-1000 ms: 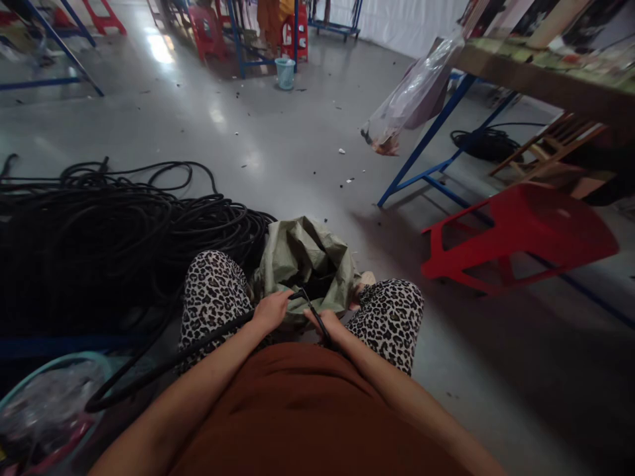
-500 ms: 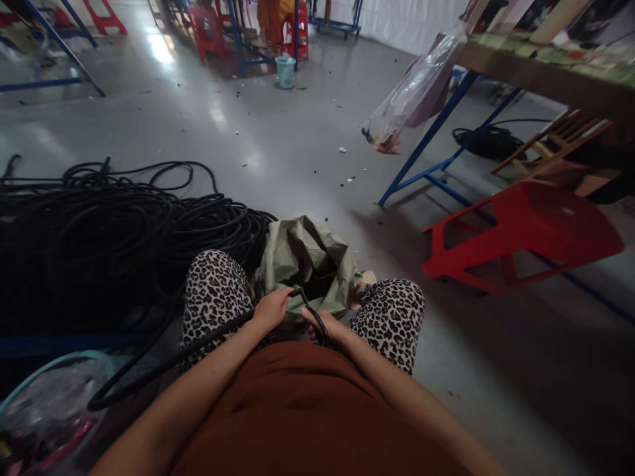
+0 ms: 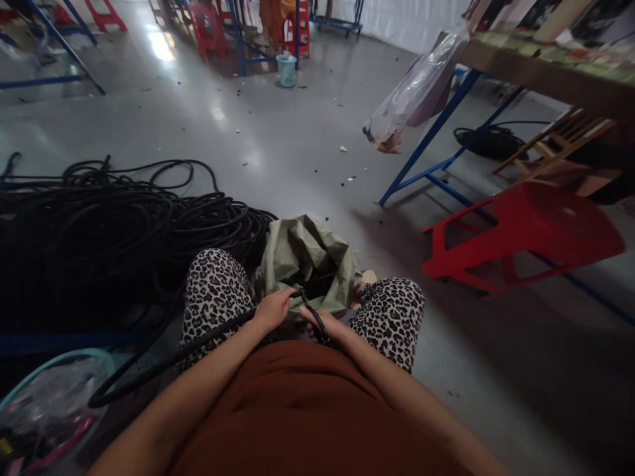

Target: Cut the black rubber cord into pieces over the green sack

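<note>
My left hand (image 3: 274, 309) is closed around a thick black rubber hose (image 3: 225, 326) near its end, which points right. The rest of the hose loops back over my left forearm's side. My right hand (image 3: 323, 324) is closed on a black-handled cutter (image 3: 313, 313); its exact kind is hard to make out. The cutter's narrow head meets the hose end just right of my left fingers. Both hands are above the near rim of an open green woven sack (image 3: 278, 254) between my knees. Dark pieces (image 3: 315, 283) lie inside the sack.
A large tangle of black hose (image 3: 124, 225) lies at left. Below it stands a blue-rimmed basket (image 3: 94, 355) of plastic bags. At right are a red stool (image 3: 560, 221) and a blue-legged table (image 3: 526, 73) with a hanging clear bag (image 3: 404, 99). Small scraps dot the floor.
The cutter's head has shifted slightly at the hose end. Both hands stay in nearly the same place, and the surroundings look the same.
</note>
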